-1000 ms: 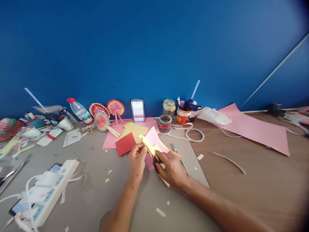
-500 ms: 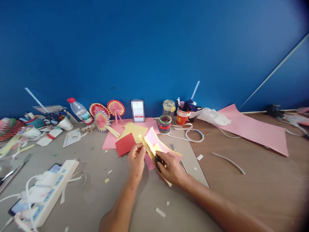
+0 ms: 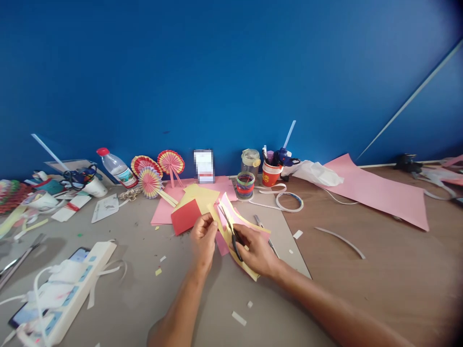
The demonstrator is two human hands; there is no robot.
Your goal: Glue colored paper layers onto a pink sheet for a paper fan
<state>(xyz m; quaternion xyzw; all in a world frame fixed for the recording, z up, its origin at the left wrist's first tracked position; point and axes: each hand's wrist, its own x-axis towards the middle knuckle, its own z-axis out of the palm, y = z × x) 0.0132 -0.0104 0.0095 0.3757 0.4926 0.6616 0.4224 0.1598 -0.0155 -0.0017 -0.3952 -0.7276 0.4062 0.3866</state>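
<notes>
Head view: my left hand pinches the edge of the yellow paper between thumb and fingers. My right hand is wrapped round the handles of the black scissors, blades pointing away from me, over the paper. Paper sits between both hands, in front of me. Red sheet lies just past my left hand, slim metallic tool past my right.

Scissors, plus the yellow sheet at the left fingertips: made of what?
Scissors: slim grey blades, probably metal; black handles look like plastic, gloss too small to judge.
Yellow sheet: likely paper, since it looks thin, matte and slightly curved.
</notes>
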